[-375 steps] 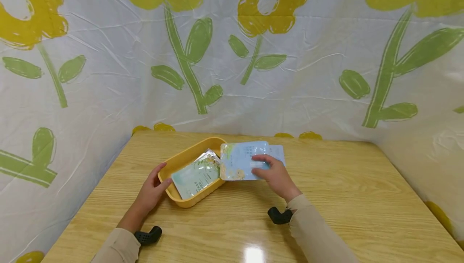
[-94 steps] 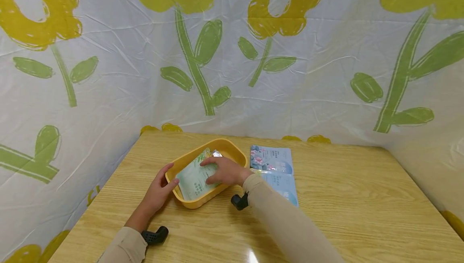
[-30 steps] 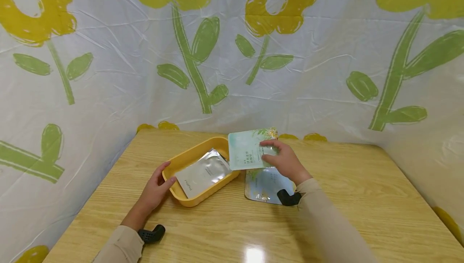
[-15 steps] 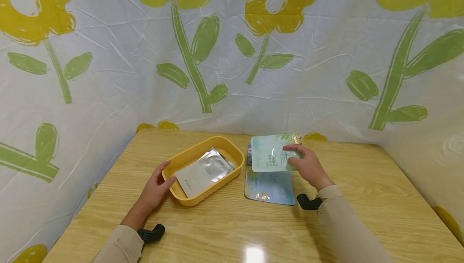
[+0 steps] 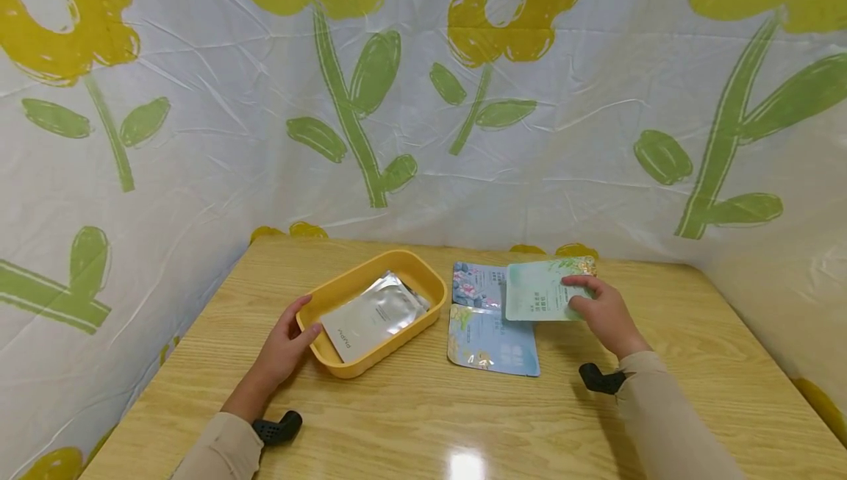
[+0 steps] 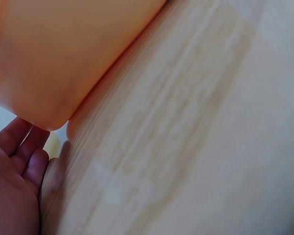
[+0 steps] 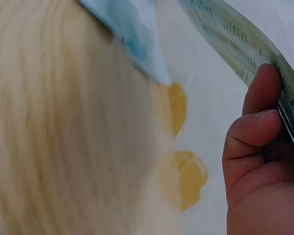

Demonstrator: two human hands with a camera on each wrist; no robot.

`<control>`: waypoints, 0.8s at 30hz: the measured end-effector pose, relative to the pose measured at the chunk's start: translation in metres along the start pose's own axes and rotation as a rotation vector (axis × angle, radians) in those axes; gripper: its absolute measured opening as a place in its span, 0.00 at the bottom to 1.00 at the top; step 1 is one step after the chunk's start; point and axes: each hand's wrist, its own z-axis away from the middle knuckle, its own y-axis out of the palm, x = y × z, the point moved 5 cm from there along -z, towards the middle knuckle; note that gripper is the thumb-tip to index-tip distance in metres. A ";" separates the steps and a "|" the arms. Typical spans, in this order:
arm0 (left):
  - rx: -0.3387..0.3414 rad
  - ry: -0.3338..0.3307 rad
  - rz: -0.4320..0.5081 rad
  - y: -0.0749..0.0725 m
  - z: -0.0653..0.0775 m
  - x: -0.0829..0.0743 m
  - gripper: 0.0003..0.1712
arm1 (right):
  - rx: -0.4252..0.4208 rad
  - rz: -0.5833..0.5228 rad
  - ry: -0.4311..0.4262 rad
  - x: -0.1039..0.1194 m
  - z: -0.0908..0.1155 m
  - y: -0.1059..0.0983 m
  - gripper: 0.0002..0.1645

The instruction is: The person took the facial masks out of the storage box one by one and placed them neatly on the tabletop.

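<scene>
My left hand point(image 5: 286, 344) holds the near left end of a yellow plastic bin point(image 5: 351, 368), thumb over the rim and fingers outside. In the left wrist view the fingers point(image 6: 32, 142) reach the bin's orange-looking wall point(image 6: 73, 54). Silver-white sheet mask packets point(image 5: 370, 318) lie inside the bin. A light green sheet mask packet point(image 5: 539, 292) is pinched in my right hand point(image 5: 605, 314), above the table's right half. It overlaps a blue packet with pink flowers point(image 5: 473, 285). Another light blue packet point(image 5: 492, 340) lies just in front of that one.
The wooden table point(image 5: 410, 421) has a flower-printed cloth point(image 5: 562, 193) hanging behind it and at both sides. A black wrist device point(image 5: 278, 428) sits on the left forearm, and another black device point(image 5: 601, 378) on the right.
My right hand has lifted the light green packet out of the bin and carried it right, past the two blue packets, uncovering silver-white packets. Earlier it set down the blue ones. The left hand stays at the bin.
</scene>
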 end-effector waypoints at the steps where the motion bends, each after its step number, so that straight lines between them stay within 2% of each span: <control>1: 0.000 0.000 0.001 0.000 0.000 0.000 0.37 | -0.002 0.005 0.009 -0.004 0.000 -0.002 0.27; 13: 0.000 0.008 -0.008 0.001 0.000 0.000 0.37 | -0.038 0.067 0.026 -0.034 -0.002 -0.024 0.27; 18: 0.002 0.014 -0.009 0.001 -0.001 0.001 0.37 | -0.023 0.081 0.016 -0.041 -0.006 -0.033 0.26; 24: -0.003 0.016 -0.012 0.000 -0.001 0.002 0.37 | 0.017 0.055 0.025 -0.045 -0.010 -0.034 0.27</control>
